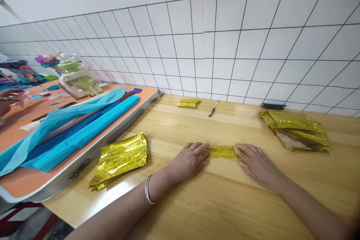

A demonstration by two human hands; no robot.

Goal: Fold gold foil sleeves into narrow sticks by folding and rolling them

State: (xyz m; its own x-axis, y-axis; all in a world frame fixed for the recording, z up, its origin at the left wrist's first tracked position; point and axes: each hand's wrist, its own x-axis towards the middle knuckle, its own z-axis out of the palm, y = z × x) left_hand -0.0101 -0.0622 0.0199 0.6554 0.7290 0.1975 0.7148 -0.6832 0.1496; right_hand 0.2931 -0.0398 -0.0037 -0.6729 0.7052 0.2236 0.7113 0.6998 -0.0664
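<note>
A narrow folded strip of gold foil paper (223, 152) lies flat on the wooden table in front of me. My left hand (194, 157) holds its left end, with the fingers close together over the edge. At the other end, my right hand (253, 163) has its fingers and thumb closed on the strip. The fingertips cover both ends. A stack of gold foil sheets (120, 161) rests left of my left hand. Another, fanned stack of gold foil sheets (295, 129) sits beyond my right hand.
Folded gold strips (188, 103) and a pen (214, 108) lie toward the tiled wall. A dark object (273, 106) sits behind the right stack. On the adjoining orange table (146, 99) are blue sheets (84, 131) and a clear green-lidded container (80, 80). Another person's hand (9, 99) shows far left.
</note>
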